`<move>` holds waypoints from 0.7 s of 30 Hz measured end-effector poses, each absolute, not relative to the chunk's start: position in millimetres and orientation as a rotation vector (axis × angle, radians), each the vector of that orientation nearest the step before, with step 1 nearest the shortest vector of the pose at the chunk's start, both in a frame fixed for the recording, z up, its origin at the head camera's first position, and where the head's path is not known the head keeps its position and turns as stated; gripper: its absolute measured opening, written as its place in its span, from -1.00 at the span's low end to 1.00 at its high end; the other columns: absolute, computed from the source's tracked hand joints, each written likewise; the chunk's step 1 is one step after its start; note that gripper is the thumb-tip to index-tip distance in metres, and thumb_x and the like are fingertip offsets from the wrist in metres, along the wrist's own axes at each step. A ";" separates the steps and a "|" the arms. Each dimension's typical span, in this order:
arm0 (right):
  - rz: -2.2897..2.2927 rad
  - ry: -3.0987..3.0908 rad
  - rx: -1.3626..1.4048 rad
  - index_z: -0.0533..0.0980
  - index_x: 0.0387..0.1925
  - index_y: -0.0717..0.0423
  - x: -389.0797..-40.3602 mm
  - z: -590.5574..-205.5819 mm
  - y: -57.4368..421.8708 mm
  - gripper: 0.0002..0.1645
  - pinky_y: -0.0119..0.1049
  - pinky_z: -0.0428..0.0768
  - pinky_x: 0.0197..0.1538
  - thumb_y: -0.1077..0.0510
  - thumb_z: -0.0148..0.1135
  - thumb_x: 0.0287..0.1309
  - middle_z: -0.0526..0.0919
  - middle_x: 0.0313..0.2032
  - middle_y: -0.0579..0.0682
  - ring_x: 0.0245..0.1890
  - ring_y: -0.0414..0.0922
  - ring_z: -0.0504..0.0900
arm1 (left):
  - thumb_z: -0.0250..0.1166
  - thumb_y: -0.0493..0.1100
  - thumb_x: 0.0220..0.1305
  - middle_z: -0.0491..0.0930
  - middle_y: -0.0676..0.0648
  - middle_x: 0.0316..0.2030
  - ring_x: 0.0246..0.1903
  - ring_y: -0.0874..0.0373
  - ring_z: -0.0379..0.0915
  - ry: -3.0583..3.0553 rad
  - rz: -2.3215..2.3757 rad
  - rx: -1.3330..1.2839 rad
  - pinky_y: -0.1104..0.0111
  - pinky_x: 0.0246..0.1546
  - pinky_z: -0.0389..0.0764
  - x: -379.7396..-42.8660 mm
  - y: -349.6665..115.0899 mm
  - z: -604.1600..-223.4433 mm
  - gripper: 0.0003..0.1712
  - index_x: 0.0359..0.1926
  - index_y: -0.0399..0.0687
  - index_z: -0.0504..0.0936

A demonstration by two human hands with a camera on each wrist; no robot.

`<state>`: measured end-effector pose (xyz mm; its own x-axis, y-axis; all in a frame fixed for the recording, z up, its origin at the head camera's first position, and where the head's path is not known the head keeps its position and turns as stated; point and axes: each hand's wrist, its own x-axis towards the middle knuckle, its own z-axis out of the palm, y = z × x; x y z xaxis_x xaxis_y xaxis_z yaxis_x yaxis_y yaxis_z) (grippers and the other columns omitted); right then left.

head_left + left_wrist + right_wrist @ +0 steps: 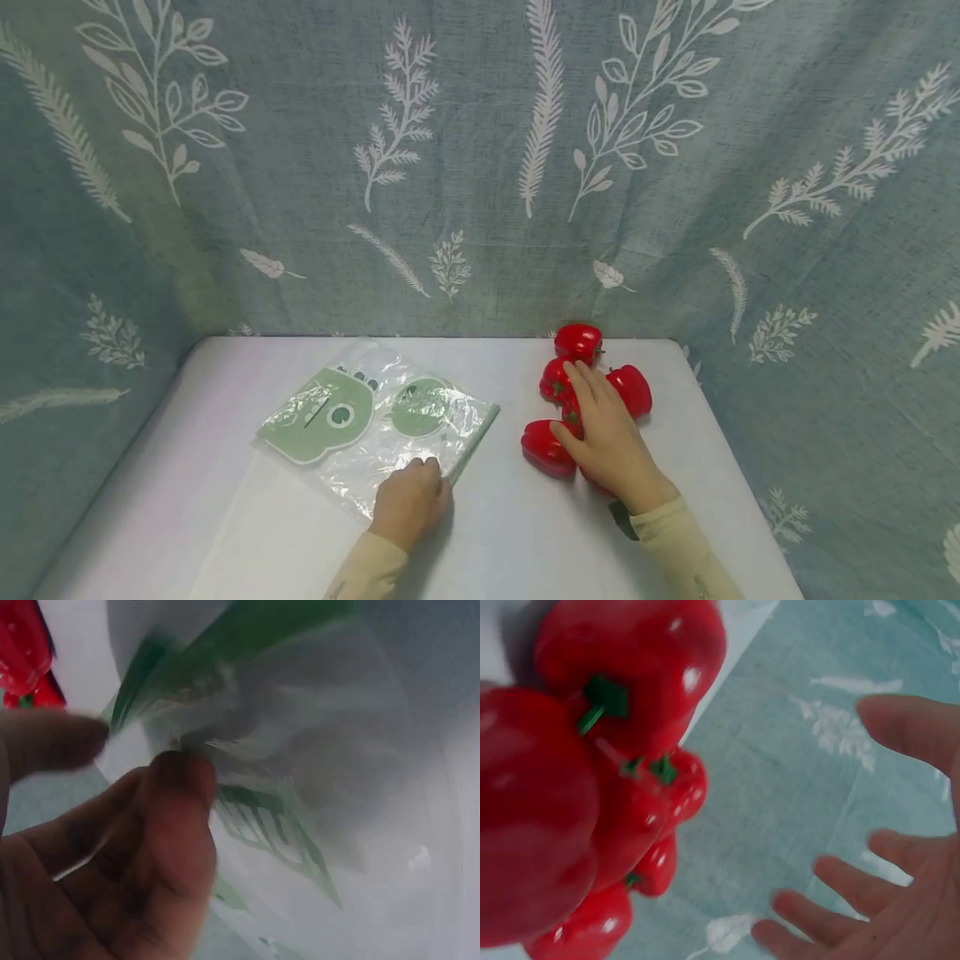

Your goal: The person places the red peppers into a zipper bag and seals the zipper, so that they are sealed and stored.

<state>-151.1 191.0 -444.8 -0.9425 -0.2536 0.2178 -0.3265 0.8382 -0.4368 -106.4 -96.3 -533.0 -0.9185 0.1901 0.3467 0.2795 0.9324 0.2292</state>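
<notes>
A clear plastic bag (382,467) printed with a green cartoon animal lies flat on the left half of the white table, its green-edged mouth facing right. My left hand (411,502) pinches the near edge of this bag; in the left wrist view, curled fingers (180,817) meet the clear film. To the right lies a cluster of several red bell peppers (549,448) with green stems. Over them hovers my right hand (611,442), fingers spread. The right wrist view shows the bell peppers (630,645) apart from that hand, which partly hides some of them in the head view.
The white table (495,542) ends at a blue-green curtain (480,167) with white leaf prints, which hangs behind it and on both sides. A dark green piece (623,520) shows beside the right sleeve.
</notes>
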 end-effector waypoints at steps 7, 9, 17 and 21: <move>0.531 -3.083 0.498 0.30 0.45 0.14 -151.7 -453.6 164.0 0.12 0.08 0.62 0.12 0.05 0.66 -0.13 0.40 0.36 0.18 0.36 0.15 0.37 | 0.43 -0.37 -0.07 0.36 -0.06 -0.65 -0.77 0.03 0.35 -2.725 -0.323 -0.453 0.19 -0.81 0.41 -105.5 -90.4 -539.0 -0.74 -0.58 -0.17 0.45; 0.423 -3.121 0.503 0.36 0.40 0.18 -151.2 -457.6 159.3 0.08 0.09 0.63 0.09 0.06 0.68 -0.16 0.45 0.32 0.22 0.32 0.18 0.42 | 0.44 -0.39 -0.06 0.37 -0.06 -0.65 -0.76 0.03 0.36 -2.731 -0.313 -0.453 0.20 -0.81 0.43 -105.2 -89.5 -537.3 -0.73 -0.58 -0.17 0.46; 0.234 -3.130 0.570 0.51 0.21 0.18 -146.1 -470.0 155.9 -0.04 0.07 0.67 0.02 0.13 0.75 -0.33 0.58 0.15 0.22 0.16 0.22 0.55 | 0.36 -0.52 -0.11 0.43 -0.17 -0.60 -0.75 -0.11 0.44 -2.696 -0.308 -0.270 0.10 -0.79 0.50 -108.2 -94.2 -522.1 -0.83 -0.45 -0.30 0.57; 0.233 -3.122 0.551 0.51 0.22 0.21 -145.9 -472.3 154.8 -0.01 0.07 0.68 0.00 0.11 0.76 -0.35 0.59 0.12 0.24 0.13 0.22 0.55 | 0.32 -0.52 -0.06 0.43 -0.21 -0.56 -0.78 -0.14 0.43 -2.654 -0.324 -0.189 0.07 -0.82 0.49 -112.8 -98.8 -512.1 -0.84 -0.39 -0.35 0.57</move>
<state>-145.9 154.8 -472.3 -0.9393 -0.3428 -0.0112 -0.3374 0.9293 -0.1503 -112.8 -98.8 -512.1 -0.8859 0.0785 0.4572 0.1863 0.9628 0.1956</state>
